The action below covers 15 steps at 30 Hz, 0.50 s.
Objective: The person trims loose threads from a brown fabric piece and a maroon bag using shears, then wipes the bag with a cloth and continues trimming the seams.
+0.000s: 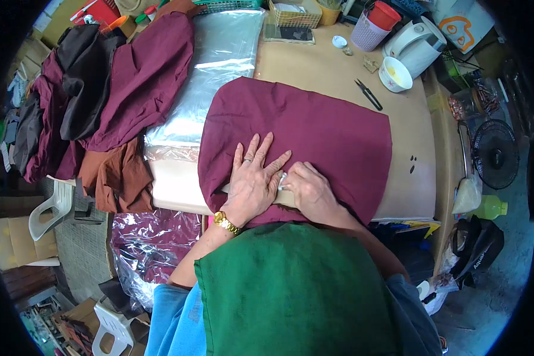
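A folded maroon garment or fabric panel lies spread on the table before me. My left hand presses flat on it with the fingers apart; a ring and a gold watch show on that side. Just to its right, my right hand is closed, its fingers curled round a small white wad whose kind is mostly hidden. Between and below the hands, a beige flat piece shows against the maroon fabric, partly covered by the hands.
Black thread snips lie beyond the fabric, near a white bowl and a kettle. Maroon and black garments are heaped at left, beside clear plastic sheeting. Several small dark pieces rest at right.
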Motion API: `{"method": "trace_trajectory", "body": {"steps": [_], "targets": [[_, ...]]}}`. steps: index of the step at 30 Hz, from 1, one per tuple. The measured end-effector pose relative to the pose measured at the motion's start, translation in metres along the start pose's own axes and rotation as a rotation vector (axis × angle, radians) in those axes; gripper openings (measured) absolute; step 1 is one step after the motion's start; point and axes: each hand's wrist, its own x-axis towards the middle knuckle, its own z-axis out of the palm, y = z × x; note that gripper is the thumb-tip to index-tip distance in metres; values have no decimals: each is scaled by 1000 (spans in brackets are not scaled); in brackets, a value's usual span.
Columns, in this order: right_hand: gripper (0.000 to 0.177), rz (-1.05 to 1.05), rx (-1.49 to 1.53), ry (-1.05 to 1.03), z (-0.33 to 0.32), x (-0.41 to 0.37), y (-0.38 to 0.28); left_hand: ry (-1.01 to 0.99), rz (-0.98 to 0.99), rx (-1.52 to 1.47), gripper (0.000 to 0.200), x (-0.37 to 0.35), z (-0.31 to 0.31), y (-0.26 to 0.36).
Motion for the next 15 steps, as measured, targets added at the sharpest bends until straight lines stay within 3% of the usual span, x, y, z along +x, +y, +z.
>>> {"method": "trace_trajectory", "body": {"steps": [2,5,8,9,12,15], "targets": [[9,-3,-19,-5,-12,-10,5,-8,2,-23,44,-1,-2,-1],[7,156,-124,-202,-42,-16,5,11,23,8,44,0,0,1],[8,52,-216,-234,-28,2,5,15,18,19,44,1,1,2],[7,29,-114,-100,-13,4,4,3,18,32,44,1,1,1],[7,103,14,-126,-17,-8,8,-9,20,19,46,1,-4,-4],[5,168,-50,-128,-34,-19,27,-5,149,-90,44,-2,-18,-15]]}}
